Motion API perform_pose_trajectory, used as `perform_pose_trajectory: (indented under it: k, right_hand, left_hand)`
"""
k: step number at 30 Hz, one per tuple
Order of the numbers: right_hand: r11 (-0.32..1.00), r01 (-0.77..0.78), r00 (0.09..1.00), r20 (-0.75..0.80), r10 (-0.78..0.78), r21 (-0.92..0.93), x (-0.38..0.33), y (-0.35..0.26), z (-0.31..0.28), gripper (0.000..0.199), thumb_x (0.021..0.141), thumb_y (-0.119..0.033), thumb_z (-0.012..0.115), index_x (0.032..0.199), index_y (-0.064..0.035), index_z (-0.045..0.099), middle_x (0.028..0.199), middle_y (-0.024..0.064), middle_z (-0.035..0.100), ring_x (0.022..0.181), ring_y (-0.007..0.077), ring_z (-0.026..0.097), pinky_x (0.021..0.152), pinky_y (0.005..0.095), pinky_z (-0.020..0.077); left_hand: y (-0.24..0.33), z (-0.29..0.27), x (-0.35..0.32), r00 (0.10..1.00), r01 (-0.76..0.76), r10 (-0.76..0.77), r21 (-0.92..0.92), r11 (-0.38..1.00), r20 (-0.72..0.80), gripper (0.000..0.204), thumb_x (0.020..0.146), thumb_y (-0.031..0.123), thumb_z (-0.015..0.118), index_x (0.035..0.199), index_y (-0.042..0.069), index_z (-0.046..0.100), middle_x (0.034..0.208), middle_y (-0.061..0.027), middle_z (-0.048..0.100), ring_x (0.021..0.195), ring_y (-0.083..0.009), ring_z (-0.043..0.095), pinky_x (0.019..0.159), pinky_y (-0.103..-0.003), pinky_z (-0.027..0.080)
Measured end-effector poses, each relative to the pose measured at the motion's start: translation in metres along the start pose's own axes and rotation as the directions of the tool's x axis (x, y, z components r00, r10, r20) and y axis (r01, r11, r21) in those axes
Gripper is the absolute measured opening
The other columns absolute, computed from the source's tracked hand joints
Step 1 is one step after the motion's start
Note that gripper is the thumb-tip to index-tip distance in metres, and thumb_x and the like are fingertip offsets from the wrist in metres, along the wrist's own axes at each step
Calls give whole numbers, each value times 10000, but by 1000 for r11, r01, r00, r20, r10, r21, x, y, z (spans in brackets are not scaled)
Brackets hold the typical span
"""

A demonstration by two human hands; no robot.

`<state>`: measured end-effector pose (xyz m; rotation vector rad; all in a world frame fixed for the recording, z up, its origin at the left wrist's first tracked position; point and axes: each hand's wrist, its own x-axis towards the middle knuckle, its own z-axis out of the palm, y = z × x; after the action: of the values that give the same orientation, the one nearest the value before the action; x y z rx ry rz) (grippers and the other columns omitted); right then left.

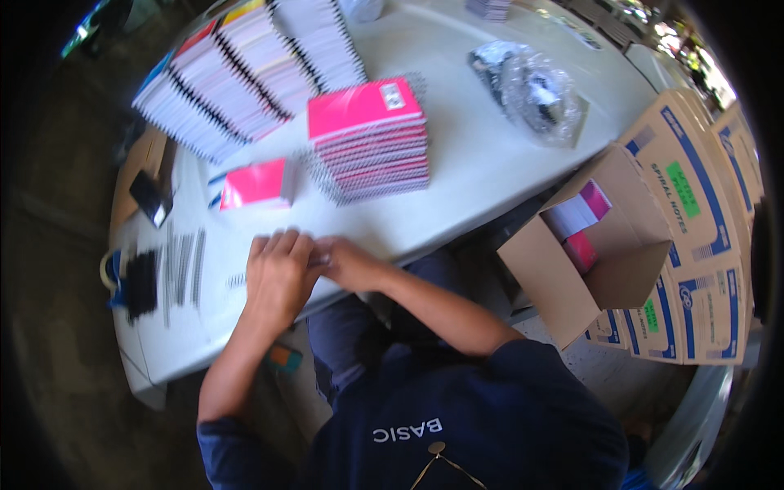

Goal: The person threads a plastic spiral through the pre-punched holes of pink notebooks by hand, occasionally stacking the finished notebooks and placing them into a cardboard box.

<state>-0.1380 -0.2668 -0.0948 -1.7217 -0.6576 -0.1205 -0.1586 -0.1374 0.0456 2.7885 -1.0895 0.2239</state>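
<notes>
My left hand (282,269) and my right hand (347,263) meet over the front edge of the white table (457,204). The fingers of both are curled together, slightly blurred, and whatever they grip is mostly hidden between them. A short piece of wire coil (236,280) shows just left of my left hand; whether it is held or lies on the table I cannot tell. Just beyond the hands lies a small pink-covered pad of sheets (255,184). Behind it and to the right rises a stack of pink spiral notebooks (367,122).
Tall stacks of spiral-bound books (245,82) stand at the back left. Loose wire coils (186,265), a black bundle (141,283) and a phone (150,198) lie left. A bubble-wrapped bundle (535,90) sits back right. Beside the table, an open carton (555,282) holds notebooks, near stacked cartons (690,188).
</notes>
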Motion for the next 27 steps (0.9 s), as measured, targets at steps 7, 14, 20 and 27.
perform_pose_trajectory:
  k: [7, 14, 20, 27]
  right_hand:
    - [973, -139, 990, 30, 136, 185, 3, -27, -3, 163, 812, -64, 570, 958, -28, 633, 864, 159, 650, 813, 281, 625, 745, 354, 457]
    - [963, -188, 981, 84, 175, 192, 2, -30, -10, 169, 812, -58, 573, 969, -20, 624, 840, 149, 653, 797, 244, 628, 730, 345, 459]
    - [948, -201, 979, 91, 183, 248, 2, -32, -10, 157, 808, -79, 582, 942, -5, 617, 851, 159, 654, 801, 251, 632, 726, 344, 464]
    - [949, -286, 955, 117, 271, 133, 2, -34, -9, 163, 806, -123, 591, 926, -15, 620, 864, 190, 648, 840, 303, 634, 726, 361, 468]
  left_hand:
    - [-4, 1, 0, 997, 43, -48, -91, 995, -55, 182, 716, 214, 712, 831, 108, 618, 780, -33, 576, 763, -215, 558, 786, -358, 357]
    - [-7, 4, 0, 999, 11, -15, -124, 992, -37, 229, 690, 205, 739, 865, 106, 629, 838, -27, 596, 810, -200, 564, 812, -354, 342]
    - [-2, 3, -1, 999, 49, -50, -167, 985, -2, 197, 748, 177, 686, 919, 97, 630, 894, -32, 617, 890, -198, 568, 862, -360, 336]
    - [-9, 5, -4, 991, -131, 131, 22, 991, -24, 135, 798, 149, 625, 917, 85, 617, 912, -46, 624, 909, -216, 574, 886, -385, 343]
